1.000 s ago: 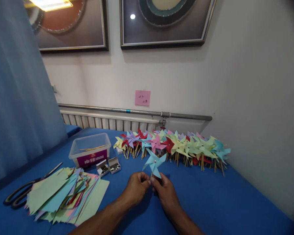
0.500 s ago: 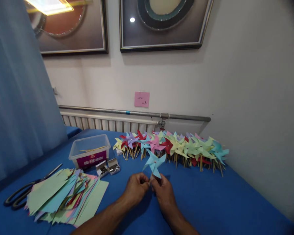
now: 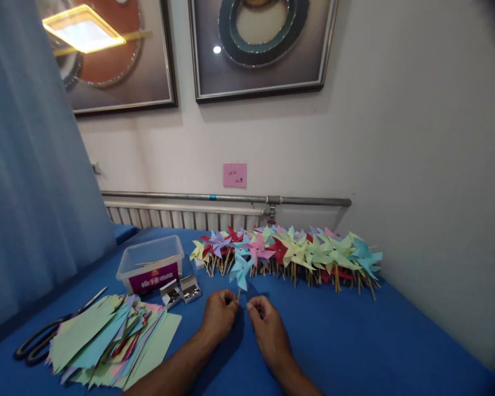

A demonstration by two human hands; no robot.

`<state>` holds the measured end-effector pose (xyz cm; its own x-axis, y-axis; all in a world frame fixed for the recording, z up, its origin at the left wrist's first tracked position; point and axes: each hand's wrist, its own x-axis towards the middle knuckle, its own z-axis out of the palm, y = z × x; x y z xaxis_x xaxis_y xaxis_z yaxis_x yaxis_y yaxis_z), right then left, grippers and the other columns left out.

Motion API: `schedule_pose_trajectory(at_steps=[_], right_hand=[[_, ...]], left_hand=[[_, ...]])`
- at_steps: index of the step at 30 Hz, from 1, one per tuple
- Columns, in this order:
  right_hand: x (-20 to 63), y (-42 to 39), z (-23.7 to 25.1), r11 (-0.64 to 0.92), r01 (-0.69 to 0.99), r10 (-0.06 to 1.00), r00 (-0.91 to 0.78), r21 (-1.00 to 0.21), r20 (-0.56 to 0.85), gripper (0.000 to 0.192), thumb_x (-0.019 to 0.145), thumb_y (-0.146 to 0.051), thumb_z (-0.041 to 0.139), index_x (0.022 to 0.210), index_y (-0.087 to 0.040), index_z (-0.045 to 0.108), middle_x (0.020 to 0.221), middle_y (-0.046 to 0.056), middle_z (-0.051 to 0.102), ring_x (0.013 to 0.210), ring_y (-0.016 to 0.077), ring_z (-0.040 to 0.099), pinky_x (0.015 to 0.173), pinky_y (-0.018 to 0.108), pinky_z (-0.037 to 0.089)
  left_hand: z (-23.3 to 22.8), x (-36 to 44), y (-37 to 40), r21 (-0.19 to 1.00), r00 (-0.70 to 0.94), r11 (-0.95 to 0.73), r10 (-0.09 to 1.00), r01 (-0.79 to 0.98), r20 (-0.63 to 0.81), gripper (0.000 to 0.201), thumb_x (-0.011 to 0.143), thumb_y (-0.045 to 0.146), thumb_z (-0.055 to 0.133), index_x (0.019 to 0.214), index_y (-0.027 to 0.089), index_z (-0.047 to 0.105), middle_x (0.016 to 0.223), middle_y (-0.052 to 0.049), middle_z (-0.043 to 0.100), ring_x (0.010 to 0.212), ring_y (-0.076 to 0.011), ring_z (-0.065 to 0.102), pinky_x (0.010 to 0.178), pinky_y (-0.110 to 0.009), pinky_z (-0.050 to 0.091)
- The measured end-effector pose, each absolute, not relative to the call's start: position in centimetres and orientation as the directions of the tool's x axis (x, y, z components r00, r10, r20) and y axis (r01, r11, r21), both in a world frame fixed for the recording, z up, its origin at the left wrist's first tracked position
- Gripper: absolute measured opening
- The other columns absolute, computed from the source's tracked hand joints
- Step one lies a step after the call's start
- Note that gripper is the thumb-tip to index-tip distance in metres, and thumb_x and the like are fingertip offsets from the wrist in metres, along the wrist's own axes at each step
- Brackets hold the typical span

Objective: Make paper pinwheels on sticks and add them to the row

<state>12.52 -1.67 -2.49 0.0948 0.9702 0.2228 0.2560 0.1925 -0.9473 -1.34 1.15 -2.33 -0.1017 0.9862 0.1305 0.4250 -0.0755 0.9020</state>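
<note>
Here the blue surface [image 3: 355, 341] carries a long row of finished pinwheels [image 3: 297, 250] by the wall and a stack of cut paper [image 3: 111, 338]. The left hand [image 3: 219, 314] pinches the stick of a light-blue pinwheel [image 3: 241, 269], held upright just before the row. The right hand [image 3: 268, 327] lies beside it, loosely curled, holding nothing. Such a thin stick could twist in one hand's pinch and tip the wheel.

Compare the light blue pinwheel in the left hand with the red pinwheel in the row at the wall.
The light blue pinwheel stands alone, its stick pinched in the left hand; the red pinwheel is packed among others, untouched. The blue one sits nearer the person, the red one farther back. Both are folded paper on thin wooden sticks.
</note>
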Motion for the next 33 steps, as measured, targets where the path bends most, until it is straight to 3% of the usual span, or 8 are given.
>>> schedule_pose_trajectory(at_steps=[5, 13, 23, 33], right_hand=[[12.4, -1.9, -2.0, 0.183, 0.226, 0.979, 0.046, -0.957, 0.198, 0.02, 0.084, -0.041, 0.052, 0.075, -0.024, 0.057, 0.063, -0.004, 0.054, 0.057, 0.0152, 0.048, 0.056, 0.026, 0.038], [12.5, -1.9, -2.3, 0.15, 0.225, 0.986, 0.034, -0.963, 0.161, 0.019, 0.084, -0.04, 0.05, 0.076, -0.023, 0.056, 0.062, -0.004, 0.051, 0.056, 0.015, 0.045, 0.056, 0.026, 0.036], [12.3, -2.0, -2.3, 0.117, 0.241, 0.993, -0.001, -0.963, 0.12, 0.019, 0.086, -0.039, 0.049, 0.077, -0.023, 0.056, 0.062, -0.005, 0.052, 0.056, 0.0144, 0.046, 0.055, 0.026, 0.036], [12.4, -1.9, -2.2, 0.139, 0.235, 0.989, 0.01, -0.962, 0.145, 0.021, 0.083, -0.043, 0.051, 0.074, -0.025, 0.057, 0.064, -0.003, 0.056, 0.059, 0.0169, 0.051, 0.058, 0.027, 0.039]], left_hand=[[-0.3, -2.2, 5.5, 0.774, -0.296, 0.081, 0.945, 0.628, 0.14, 0.013, 0.084, 0.014, 0.061, 0.082, 0.015, 0.074, 0.082, -0.006, 0.076, 0.078, -0.0175, 0.068, 0.068, -0.024, 0.043], [0.2, 0.0, 8.4, 0.677, -0.463, 0.274, 0.879, 0.683, 0.112, 0.025, 0.092, 0.025, 0.055, 0.103, 0.021, 0.078, 0.108, -0.013, 0.078, 0.102, -0.0288, 0.072, 0.079, -0.034, 0.05], [-0.4, 1.2, 9.1, 0.559, -0.465, 0.343, 0.881, 0.755, 0.088, 0.025, 0.09, 0.026, 0.056, 0.098, 0.02, 0.079, 0.106, -0.016, 0.077, 0.104, -0.0303, 0.072, 0.087, -0.036, 0.052], [-0.1, 1.1, 8.4, 0.6, -0.45, 0.312, 0.888, 0.737, 0.091, 0.023, 0.089, 0.027, 0.058, 0.098, 0.017, 0.077, 0.104, -0.018, 0.077, 0.104, -0.0327, 0.071, 0.085, -0.038, 0.049]])
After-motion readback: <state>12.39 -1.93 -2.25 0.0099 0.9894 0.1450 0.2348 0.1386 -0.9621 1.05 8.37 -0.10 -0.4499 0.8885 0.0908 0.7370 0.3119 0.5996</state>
